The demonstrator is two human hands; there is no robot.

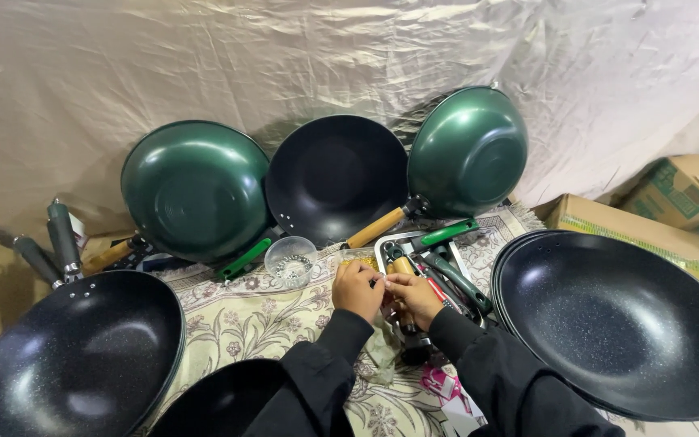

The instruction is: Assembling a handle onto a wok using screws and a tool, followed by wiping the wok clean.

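My left hand (356,287) and my right hand (413,296) meet over a floral cloth (240,320), fingertips pinched together on a small pale item too tiny to identify. Both arms wear black sleeves. Just behind my hands lies a metal tray (382,244) holding several pan handles, green (448,233), wooden and dark. A small clear bowl (290,260) with little metal bits stands left of my left hand.
Two green woks (196,190) (468,150) and a black wok (336,176) with a wooden handle lean against a beige sheet. Large black woks lie at the left (70,356), right (620,324) and bottom (220,400). Cardboard boxes (681,194) sit at right.
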